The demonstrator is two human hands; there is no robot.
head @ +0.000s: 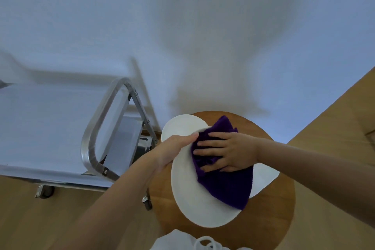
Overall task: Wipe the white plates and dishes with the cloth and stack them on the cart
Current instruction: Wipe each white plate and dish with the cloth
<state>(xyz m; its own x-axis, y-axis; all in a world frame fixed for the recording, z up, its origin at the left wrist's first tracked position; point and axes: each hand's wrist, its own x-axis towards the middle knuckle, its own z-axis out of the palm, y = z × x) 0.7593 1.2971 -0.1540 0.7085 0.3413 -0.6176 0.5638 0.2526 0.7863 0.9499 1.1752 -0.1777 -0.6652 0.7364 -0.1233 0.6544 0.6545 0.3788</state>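
Wiping step is underway: a large round white plate (194, 193) is gripped at its rim by the left hand (172, 152) above the round wooden table (269, 219), while a purple cloth (225, 184) is pressed on it by the right hand (225, 152), fingers spread flat. Next, probably, it gets stacked on the metal cart (89, 140), just left.

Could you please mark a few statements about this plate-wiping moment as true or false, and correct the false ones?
1. The right hand presses a purple cloth onto the large white plate. True.
2. The left hand rests on the cart. False: it holds the large plate's left edge.
3. The large plate is over a round wooden table. True.
4. The cart stands to the right of the table. False: it stands to the left.
5. A stack of plates sits on the cart's top shelf. False: none shows there; another white plate lies on the table.
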